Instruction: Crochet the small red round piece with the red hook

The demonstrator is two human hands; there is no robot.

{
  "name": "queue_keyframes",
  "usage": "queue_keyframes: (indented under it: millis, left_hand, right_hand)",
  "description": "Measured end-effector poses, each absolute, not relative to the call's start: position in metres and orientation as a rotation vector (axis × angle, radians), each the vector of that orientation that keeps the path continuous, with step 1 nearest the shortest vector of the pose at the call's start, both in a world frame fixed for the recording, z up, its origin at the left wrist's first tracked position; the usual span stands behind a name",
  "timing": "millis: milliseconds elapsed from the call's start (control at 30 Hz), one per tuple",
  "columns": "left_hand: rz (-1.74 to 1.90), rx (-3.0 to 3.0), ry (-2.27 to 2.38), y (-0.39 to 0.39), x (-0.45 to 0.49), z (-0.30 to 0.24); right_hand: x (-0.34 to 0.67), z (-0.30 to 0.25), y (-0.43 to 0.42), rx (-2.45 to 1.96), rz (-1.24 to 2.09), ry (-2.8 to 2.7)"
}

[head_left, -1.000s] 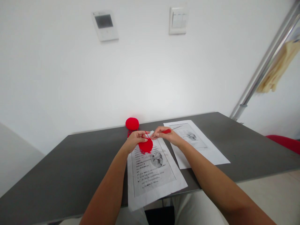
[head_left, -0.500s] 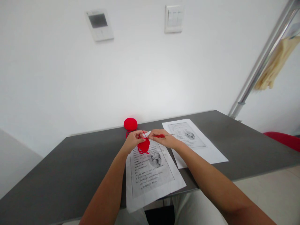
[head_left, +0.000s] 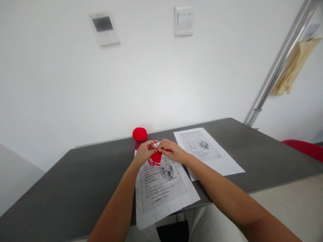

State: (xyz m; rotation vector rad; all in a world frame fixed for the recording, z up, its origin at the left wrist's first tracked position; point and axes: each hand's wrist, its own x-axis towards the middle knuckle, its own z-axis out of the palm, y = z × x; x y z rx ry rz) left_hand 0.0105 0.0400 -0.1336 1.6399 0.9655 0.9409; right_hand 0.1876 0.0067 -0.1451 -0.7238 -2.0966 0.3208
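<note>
My left hand [head_left: 144,151] pinches a small red crochet piece [head_left: 156,157], with red yarn running over its fingers. Close beside it, my right hand [head_left: 171,149] grips a crochet hook [head_left: 168,150] with a red handle; its thin metal end points right, across the hand. The hook's working tip is hidden between the fingers at the top of the piece. Loose yarn loops [head_left: 152,162] dangle under the piece. A red ball of yarn [head_left: 139,134] rests behind my left hand, near the wall.
Beneath my hands lies a printed sheet [head_left: 164,198], reaching over the front edge of the dark table [head_left: 96,181]. A second printed sheet [head_left: 222,164] lies to the right. A red chair edge [head_left: 304,149] shows at far right. Light switches [head_left: 184,21] are on the wall.
The right hand has turned slightly, so the hook's metal end now slants downward to the right. The crochet piece has tilted a little between my hands.
</note>
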Motion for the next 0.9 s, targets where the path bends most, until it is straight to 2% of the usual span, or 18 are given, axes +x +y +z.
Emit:
queue_keyframes:
  millis: [333,667,900]
  left_hand:
    - [1.081,1.362,0.898,0.0382,0.0131,-0.1367]
    - [0.962,1.007,0.723,0.0370,0.0142,-0.1378]
    - [0.948,0.951,0.662,0.0385,0.0138,-0.1407]
  right_hand:
    - [0.1863,-0.1507,0.0054,-0.734,0.291,-2.039]
    - [0.1874,-0.1500,0.0074,-0.647,0.224,-2.067]
    - [0.1819,-0.1500,0.0039,-0.773,0.087,-2.100]
